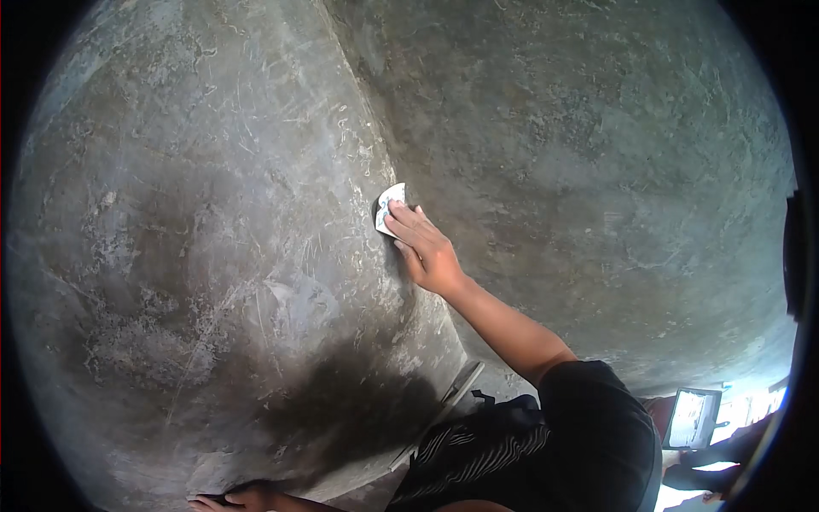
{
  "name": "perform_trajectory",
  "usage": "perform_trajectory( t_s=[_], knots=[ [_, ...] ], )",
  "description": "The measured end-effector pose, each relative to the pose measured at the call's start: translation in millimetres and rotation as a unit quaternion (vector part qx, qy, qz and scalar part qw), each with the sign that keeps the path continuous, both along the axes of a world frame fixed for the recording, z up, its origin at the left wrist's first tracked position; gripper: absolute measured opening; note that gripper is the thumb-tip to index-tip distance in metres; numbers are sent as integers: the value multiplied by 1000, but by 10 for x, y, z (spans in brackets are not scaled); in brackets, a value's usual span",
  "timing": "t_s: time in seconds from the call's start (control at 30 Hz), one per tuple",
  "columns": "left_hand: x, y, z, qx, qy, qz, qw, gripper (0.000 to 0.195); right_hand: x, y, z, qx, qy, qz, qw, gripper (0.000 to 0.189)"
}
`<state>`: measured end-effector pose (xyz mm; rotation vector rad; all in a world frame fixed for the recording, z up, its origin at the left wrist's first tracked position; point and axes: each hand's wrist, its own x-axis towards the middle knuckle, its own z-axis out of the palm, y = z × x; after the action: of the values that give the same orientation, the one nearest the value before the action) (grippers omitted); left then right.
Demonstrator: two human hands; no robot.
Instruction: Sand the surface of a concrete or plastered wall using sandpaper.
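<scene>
My right hand (425, 246) presses a folded piece of sandpaper (391, 208) with the fingers laid flat over it. White backing with blue print faces me, and a dark side shows at its left edge. The sheet lies on the corner line where two grey plastered wall faces meet, the lighter left face (211, 224) and the darker right face (576, 160). At the bottom edge, my left hand (221, 502) rests against the left face, fingers apart, partly cut off by the frame. No object is visible in it.
A narrow strip or ledge (461, 384) runs along the lower edge of the left face. A shallow dark-rimmed tray-like thing (693, 419) is at the lower right, near another person's dark clothing (729, 448). A dark object (793, 256) stands at the right rim.
</scene>
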<state>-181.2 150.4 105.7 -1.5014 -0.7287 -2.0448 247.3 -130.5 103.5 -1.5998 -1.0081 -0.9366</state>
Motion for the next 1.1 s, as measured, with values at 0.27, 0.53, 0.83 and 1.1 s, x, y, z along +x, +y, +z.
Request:
perform_trajectory(
  t_s=[0.27,0.53,0.83,1.1],
  knots=[
    [-9,-5,17,13,20,-1,1000,64,-23,3,-105,-9,13,1,1000,53],
    [5,-21,7,6,9,3,1000,62,-119,50,-171,12,73,5,997,47],
    [23,-21,42,25,17,26,999,58,-310,117,-327,10,110,30,993,48],
    [43,-24,56,33,-1,-11,999,60,-320,18,-487,-51,93,36,994,45]
  ],
)
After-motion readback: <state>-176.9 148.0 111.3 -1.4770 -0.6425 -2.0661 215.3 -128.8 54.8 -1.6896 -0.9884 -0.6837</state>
